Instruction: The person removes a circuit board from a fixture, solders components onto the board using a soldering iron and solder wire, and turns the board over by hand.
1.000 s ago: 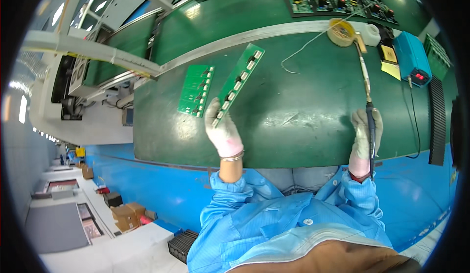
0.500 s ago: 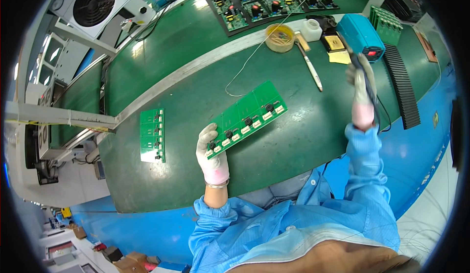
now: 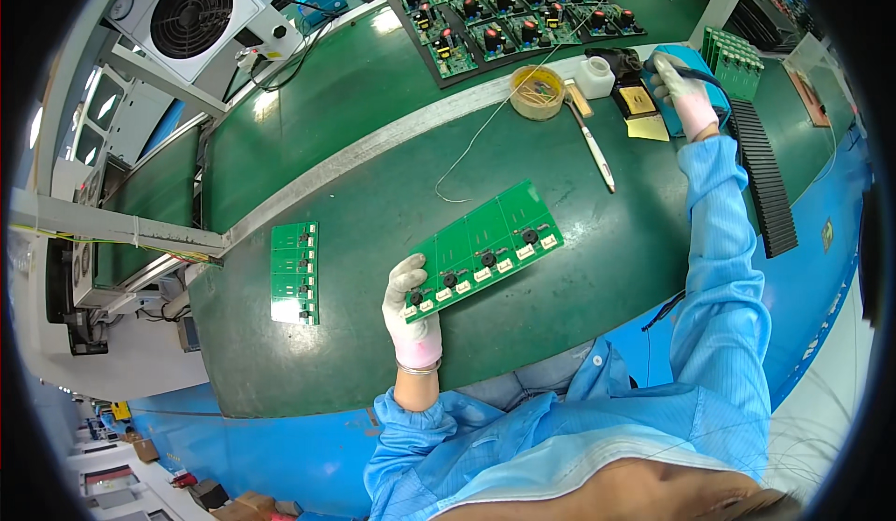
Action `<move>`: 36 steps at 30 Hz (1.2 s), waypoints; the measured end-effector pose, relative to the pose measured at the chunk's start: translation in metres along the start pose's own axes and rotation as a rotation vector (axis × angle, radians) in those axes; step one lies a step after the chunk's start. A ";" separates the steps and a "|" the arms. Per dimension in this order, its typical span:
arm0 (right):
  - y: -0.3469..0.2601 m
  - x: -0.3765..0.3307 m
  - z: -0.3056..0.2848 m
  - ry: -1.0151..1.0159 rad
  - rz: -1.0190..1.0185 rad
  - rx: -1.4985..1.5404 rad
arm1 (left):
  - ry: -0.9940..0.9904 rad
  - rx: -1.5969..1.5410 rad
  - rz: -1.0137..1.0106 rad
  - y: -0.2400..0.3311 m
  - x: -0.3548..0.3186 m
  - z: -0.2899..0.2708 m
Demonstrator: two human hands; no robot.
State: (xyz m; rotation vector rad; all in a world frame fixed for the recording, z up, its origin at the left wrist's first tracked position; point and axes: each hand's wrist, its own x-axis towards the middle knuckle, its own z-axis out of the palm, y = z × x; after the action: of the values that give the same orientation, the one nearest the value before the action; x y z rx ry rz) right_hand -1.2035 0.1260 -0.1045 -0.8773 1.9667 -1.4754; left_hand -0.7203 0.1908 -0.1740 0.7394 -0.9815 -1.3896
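Observation:
My left hand [image 3: 412, 314], in a white glove, grips the near end of a long green circuit board [image 3: 490, 248] with black parts and white connectors, held low over the green mat [image 3: 373, 194]. My right hand [image 3: 683, 93], also gloved, is stretched out to the blue soldering station [image 3: 709, 101] at the far right. Its fingers are closed on the dark handle of a soldering iron [image 3: 661, 62] with a black cable. A second, smaller green board [image 3: 295, 272] lies flat on the mat to the left, apart from both hands.
A spool of solder wire [image 3: 537, 91], a white bottle [image 3: 595, 77], a white pen-like tool [image 3: 594, 144] and a yellow sponge [image 3: 645, 127] lie near the station. A black tray of populated boards [image 3: 513, 17] sits behind. A black ribbed strip [image 3: 763, 180] runs along the right; a fan box [image 3: 198, 12] stands far left.
My right hand has carried the soldering iron from above the mat over to the blue station. The left hand still holds the long board, which has turned more crosswise.

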 end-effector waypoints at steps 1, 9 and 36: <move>0.000 0.003 0.002 -0.022 0.008 -0.016 | -0.004 0.008 -0.011 0.000 0.000 0.000; 0.042 0.000 0.030 0.017 -0.111 0.302 | 0.013 -0.009 -0.045 0.000 -0.001 0.000; 0.034 -0.174 0.124 -0.519 -0.133 0.176 | 0.000 0.050 0.062 -0.004 0.000 -0.004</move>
State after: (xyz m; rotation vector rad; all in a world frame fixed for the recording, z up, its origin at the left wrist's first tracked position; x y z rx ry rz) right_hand -1.0051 0.1867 -0.1654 -1.1882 1.4030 -1.2995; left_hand -0.7191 0.1896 -0.1794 0.7405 -1.0343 -1.3154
